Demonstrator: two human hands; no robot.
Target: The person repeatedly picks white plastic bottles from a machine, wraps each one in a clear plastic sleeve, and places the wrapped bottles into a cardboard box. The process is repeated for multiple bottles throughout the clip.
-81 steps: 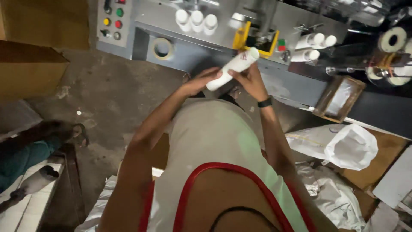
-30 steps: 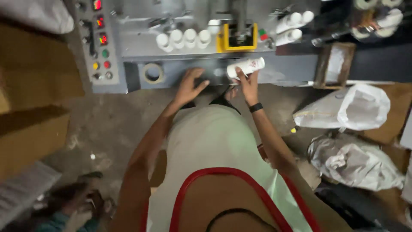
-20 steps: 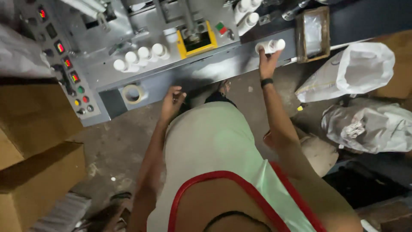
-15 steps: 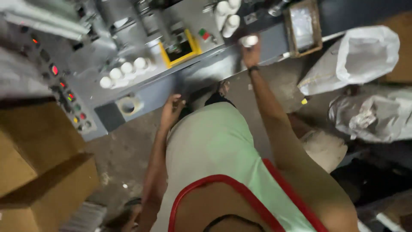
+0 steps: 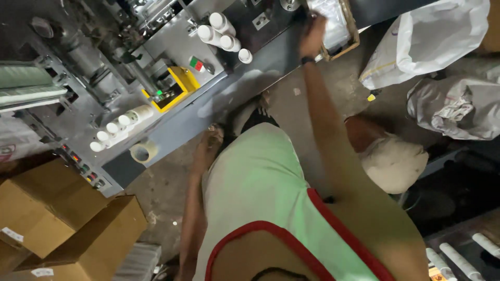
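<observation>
View from above a person in a pale green top with red trim, facing a grey metal machine. At far left, brown cardboard boxes (image 5: 49, 208) are stacked on the floor. Beside them, the machine's corner carries a row of small coloured buttons, a roll of tape (image 5: 144, 152) and a line of white tubes (image 5: 119, 126) lying side by side. A yellow-framed part (image 5: 174, 89) sits further along. The left hand (image 5: 210, 144) hangs low by the machine's edge, fingers loosely curled, holding nothing. More white tubes (image 5: 223, 32) lie higher up. The right hand (image 5: 312, 32) stretches out into a wooden tray (image 5: 348, 30) with pale contents; whether it grips anything cannot be told. At right, white plastic bags (image 5: 432, 39) lie on the floor.
</observation>
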